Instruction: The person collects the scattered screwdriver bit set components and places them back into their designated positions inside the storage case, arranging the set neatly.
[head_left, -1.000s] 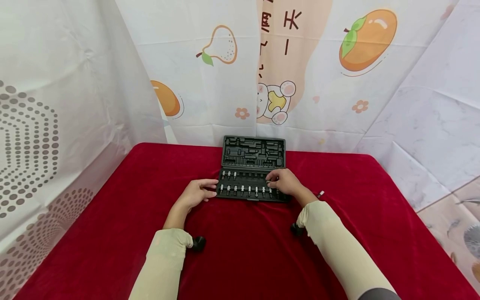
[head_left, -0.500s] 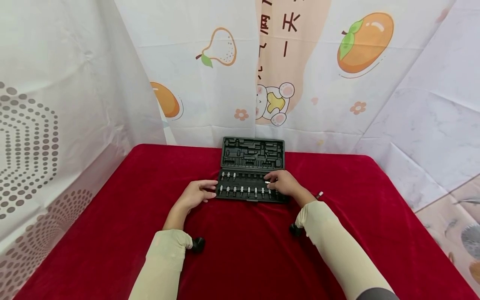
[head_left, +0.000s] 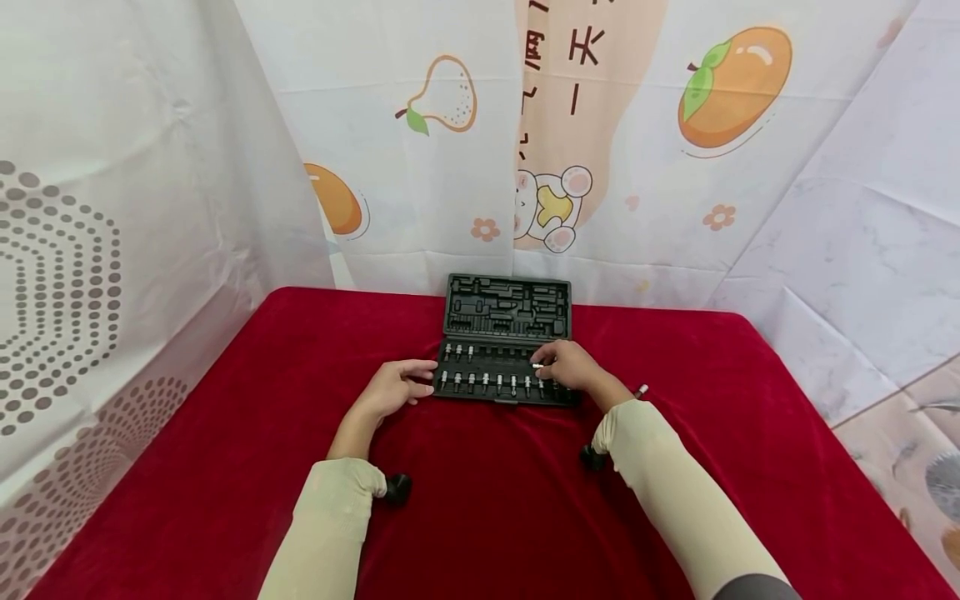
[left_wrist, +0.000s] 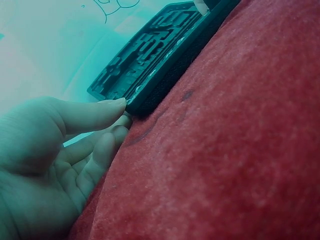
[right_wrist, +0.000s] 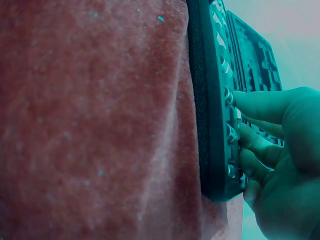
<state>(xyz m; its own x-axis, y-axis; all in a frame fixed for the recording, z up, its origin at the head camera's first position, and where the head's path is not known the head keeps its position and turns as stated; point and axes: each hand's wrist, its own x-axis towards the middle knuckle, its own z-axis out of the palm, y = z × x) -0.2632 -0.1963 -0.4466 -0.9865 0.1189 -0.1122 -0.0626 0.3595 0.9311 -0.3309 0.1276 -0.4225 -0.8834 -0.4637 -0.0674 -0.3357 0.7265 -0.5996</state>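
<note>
So the left hand (head_left: 388, 387) is braced on the left edge of the bit-socket case (head_left: 495, 365), thumb and fingers apart, not clamped. Case sits open, three bit sockets (head_left: 458, 352) at the left of the back row, a longer front row (head_left: 499, 382). Right hand (head_left: 570, 365) is over the right half, looks like it's pinching a small silver bit (head_left: 537, 366). Barely anything's changed this past second, so I'd guess it's not seated yet. Another loose bit (head_left: 641, 390) lies to the right on the red cloth (head_left: 480, 500).
</note>
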